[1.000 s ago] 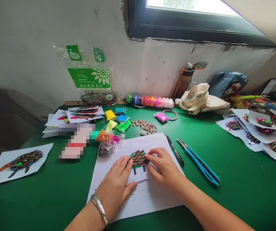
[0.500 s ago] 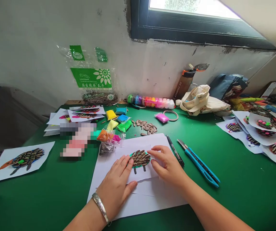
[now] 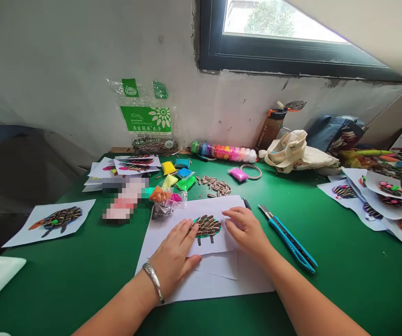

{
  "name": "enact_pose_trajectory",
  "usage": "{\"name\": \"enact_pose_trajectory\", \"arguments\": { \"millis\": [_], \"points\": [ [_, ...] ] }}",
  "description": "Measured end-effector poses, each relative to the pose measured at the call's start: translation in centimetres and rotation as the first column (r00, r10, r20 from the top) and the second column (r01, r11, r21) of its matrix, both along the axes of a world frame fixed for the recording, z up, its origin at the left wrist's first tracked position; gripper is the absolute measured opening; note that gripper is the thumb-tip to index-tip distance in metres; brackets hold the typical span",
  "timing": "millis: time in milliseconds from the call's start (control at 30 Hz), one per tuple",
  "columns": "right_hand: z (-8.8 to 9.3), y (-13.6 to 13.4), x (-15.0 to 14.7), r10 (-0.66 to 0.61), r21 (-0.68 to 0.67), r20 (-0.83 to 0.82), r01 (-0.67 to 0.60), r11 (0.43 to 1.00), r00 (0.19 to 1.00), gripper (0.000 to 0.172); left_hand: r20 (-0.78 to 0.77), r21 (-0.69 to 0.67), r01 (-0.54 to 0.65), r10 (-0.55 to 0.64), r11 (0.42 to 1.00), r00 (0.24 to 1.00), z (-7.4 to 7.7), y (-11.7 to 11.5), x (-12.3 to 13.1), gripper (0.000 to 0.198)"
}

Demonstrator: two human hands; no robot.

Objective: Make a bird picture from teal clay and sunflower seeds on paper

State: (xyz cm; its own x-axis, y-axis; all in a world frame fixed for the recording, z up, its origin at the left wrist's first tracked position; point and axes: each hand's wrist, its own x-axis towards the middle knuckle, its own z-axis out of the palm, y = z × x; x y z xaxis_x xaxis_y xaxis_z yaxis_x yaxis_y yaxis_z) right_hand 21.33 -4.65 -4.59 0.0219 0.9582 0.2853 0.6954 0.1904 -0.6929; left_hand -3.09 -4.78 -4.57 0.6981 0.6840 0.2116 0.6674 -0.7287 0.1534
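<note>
On a stack of white paper [image 3: 222, 284] lies a sheet with a seed-covered animal figure [image 3: 207, 226], its body edged in teal clay with two dark legs. My left hand [image 3: 177, 249] rests flat with fingers stretched over the figure's left end, covering that part. To the figure's right, my right hand [image 3: 245, 228] hovers or lightly rests at the paper, fingers curved and apart, nothing visible between them. Beyond the paper lie loose sunflower seeds [image 3: 218, 185]. A blue utility knife [image 3: 288, 240] and a mostly hidden black pen [image 3: 246, 204] are beside my right hand.
Packets of coloured clay [image 3: 169, 181] sit behind the paper. A finished seed picture [image 3: 60, 221] lies at left, and more seed pictures [image 3: 386, 196] pile at right. Along the wall stand a seed bag [image 3: 148, 123], a brown bottle [image 3: 271, 129] and a cloth bag [image 3: 292, 151].
The camera view has shifted, showing more of a white object at left. My right hand has moved slightly away from the figure's right end; my left hand stays on it.
</note>
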Motion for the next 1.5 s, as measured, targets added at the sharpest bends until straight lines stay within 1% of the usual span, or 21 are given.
{"name": "enact_pose_trajectory", "arguments": {
  "millis": [100,233,367,500,567,633,767,867,933,1033,1133,1200,1267,1400,1500],
  "points": [
    [-0.1,0.4,0.4,-0.038,-0.034,-0.008,0.038,0.999,0.999,0.026,0.069,0.025,-0.024,0.022,0.999,0.997,0.9,0.0,-0.3,0.059],
    [-0.3,0.3,0.2,-0.005,-0.033,0.049,0.006,0.999,0.999,0.027,0.116,0.059,-0.091,0.083,0.994,0.990,1.8,-0.5,-1.2,0.054],
    [-0.5,0.2,-0.3,0.029,-0.022,0.137,-0.027,0.999,0.990,0.029,0.066,0.067,-0.112,0.108,0.991,0.992,1.5,-1.7,-2.4,0.049],
    [-0.8,0.1,-0.6,0.030,0.011,0.141,-0.032,0.999,0.990,0.032,-0.009,0.035,-0.150,0.150,0.988,0.989,0.9,-2.1,-2.8,0.054],
    [-0.8,0.1,-0.7,0.042,0.019,0.145,-0.045,0.999,0.988,0.033,-0.049,0.002,-0.169,0.169,0.986,0.984,0.9,-1.7,-2.6,0.056],
    [-0.7,0.0,-0.9,0.066,0.020,0.174,-0.070,0.997,0.983,0.032,-0.069,-0.029,-0.182,0.180,0.983,0.981,1.3,-1.0,-2.2,0.056],
    [-0.5,-0.1,-1.1,0.075,0.028,0.235,-0.083,0.996,0.969,0.028,-0.026,-0.068,-0.215,0.213,0.974,0.977,3.0,0.7,-1.8,0.054],
    [-0.5,-0.1,-1.1,0.066,0.034,0.240,-0.076,0.997,0.969,0.029,-0.023,-0.140,-0.228,0.227,0.963,0.974,4.4,1.7,-1.7,0.060],
    [-0.8,0.0,-1.1,0.067,0.035,0.236,-0.077,0.996,0.969,0.030,-0.035,-0.178,-0.231,0.228,0.957,0.973,5.0,2.2,-1.5,0.055],
    [-1.1,0.0,-1.2,0.058,0.044,0.252,-0.071,0.996,0.966,0.034,-0.035,-0.154,-0.218,0.215,0.964,0.976,5.4,2.9,-0.5,0.040],
    [-1.1,0.0,-1.5,0.055,0.040,0.312,-0.071,0.997,0.949,0.041,-0.054,-0.088,-0.185,0.181,0.979,0.982,5.4,3.5,1.1,0.027],
    [-0.9,-0.1,-1.7,0.067,0.021,0.340,-0.079,0.997,0.938,0.045,-0.065,-0.048,-0.196,0.193,0.979,0.979,5.1,4.0,1.8,0.023],
    [-0.8,-0.1,-1.8,0.078,0.006,0.341,-0.085,0.996,0.937,0.043,-0.060,-0.003,-0.204,0.203,0.979,0.977,4.7,4.4,2.0,0.022],
    [-1.2,-0.1,-1.5,0.090,0.005,0.290,-0.095,0.995,0.953,0.040,0.000,0.100,-0.224,0.225,0.969,0.974,3.7,5.5,0.8,0.027],
    [-1.3,0.2,-0.8,0.055,0.002,0.182,-0.057,0.998,0.982,0.037,0.059,0.153,-0.279,0.273,0.948,0.960,3.2,6.5,-0.6,0.037]
  ]
}}
